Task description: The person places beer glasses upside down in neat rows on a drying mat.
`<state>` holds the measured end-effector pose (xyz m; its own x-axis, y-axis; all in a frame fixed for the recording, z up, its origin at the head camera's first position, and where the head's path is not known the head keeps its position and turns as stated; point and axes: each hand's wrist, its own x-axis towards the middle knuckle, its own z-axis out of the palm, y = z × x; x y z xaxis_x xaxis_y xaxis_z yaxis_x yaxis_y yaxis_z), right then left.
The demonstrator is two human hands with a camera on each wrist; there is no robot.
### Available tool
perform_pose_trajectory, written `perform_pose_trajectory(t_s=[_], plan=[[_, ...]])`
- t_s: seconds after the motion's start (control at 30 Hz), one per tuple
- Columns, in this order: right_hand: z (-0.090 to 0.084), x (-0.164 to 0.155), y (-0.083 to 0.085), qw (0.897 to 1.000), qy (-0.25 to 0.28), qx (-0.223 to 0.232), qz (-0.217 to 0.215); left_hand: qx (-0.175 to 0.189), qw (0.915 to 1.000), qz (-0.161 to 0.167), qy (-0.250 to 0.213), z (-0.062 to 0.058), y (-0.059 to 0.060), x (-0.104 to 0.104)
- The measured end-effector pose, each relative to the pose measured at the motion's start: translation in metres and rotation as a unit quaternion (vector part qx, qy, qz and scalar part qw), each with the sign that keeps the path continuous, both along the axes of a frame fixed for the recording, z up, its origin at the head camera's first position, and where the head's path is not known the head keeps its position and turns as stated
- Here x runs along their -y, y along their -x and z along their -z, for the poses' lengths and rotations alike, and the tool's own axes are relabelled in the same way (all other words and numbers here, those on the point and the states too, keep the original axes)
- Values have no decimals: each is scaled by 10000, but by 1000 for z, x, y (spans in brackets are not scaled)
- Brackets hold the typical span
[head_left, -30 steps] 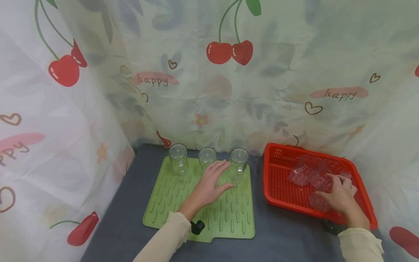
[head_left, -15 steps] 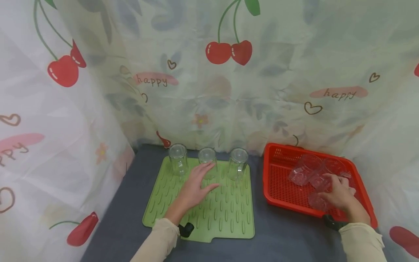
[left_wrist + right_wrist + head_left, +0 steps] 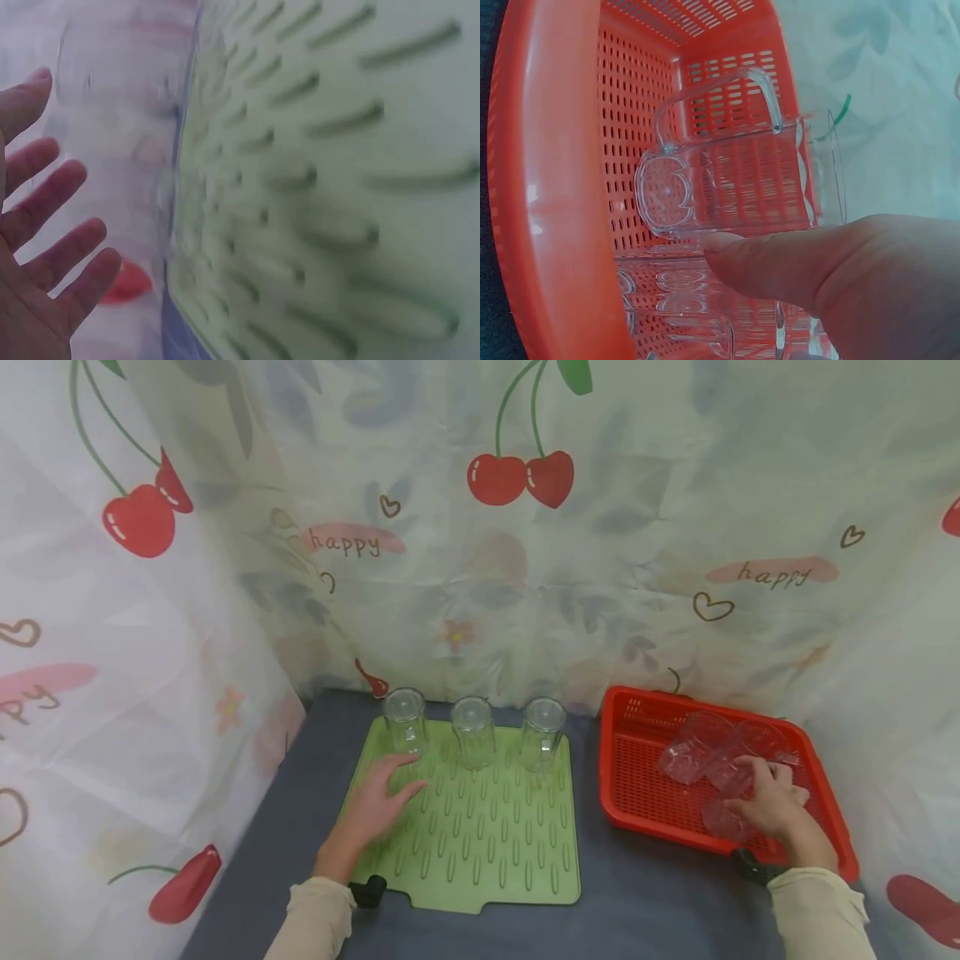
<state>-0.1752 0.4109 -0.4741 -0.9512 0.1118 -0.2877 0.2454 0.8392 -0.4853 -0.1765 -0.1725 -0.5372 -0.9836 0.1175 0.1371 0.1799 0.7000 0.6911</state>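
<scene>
A dark grey worktop is closed in on three sides by a pale curtain printed with red cherries, hearts and the word "happy". On the worktop's left half lies a green ribbed drying mat; along its far edge stand three clear glasses in a row, bases up, apart from one another.

The left hand lies over the mat's left part, in front of the leftmost glass and not touching it. Its grip is wide: the fingers are straight and spread, and it holds nothing. Whether the palm presses on the mat cannot be told.

To the right of the mat, just beside it, sits a red perforated basket with several clear handled mugs lying on their sides in it. The right hand is inside the basket, among them. In the right wrist view its thumb lies against the side of one clear mug, which is on its side with the handle up and its base turned toward the basket's near wall; the other fingers are hidden, so how fully the grip closes round the mug cannot be told.
</scene>
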Motion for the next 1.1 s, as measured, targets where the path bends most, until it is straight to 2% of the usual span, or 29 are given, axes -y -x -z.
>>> perform_pose_trajectory(t_s=[0.13,0.3,0.5,0.73,0.9,1.1], plan=[[-1,0,-1,10000,-55,-40,-53,86,9993,-190,325,11,4,20],[-2,0,-2,9998,-114,-148,-81,359,9976,-199,557,33,9,39],[-1,0,-3,9995,-137,-271,-36,696,9944,-156,782,57,13,51],[-1,-5,-1,9994,-201,-275,17,1023,9922,-203,687,63,13,55],[-2,-9,-1,9988,-317,-371,15,1023,9926,-254,607,65,12,55],[-10,-8,-2,9989,-318,-335,-7,978,9928,-124,678,69,10,58]])
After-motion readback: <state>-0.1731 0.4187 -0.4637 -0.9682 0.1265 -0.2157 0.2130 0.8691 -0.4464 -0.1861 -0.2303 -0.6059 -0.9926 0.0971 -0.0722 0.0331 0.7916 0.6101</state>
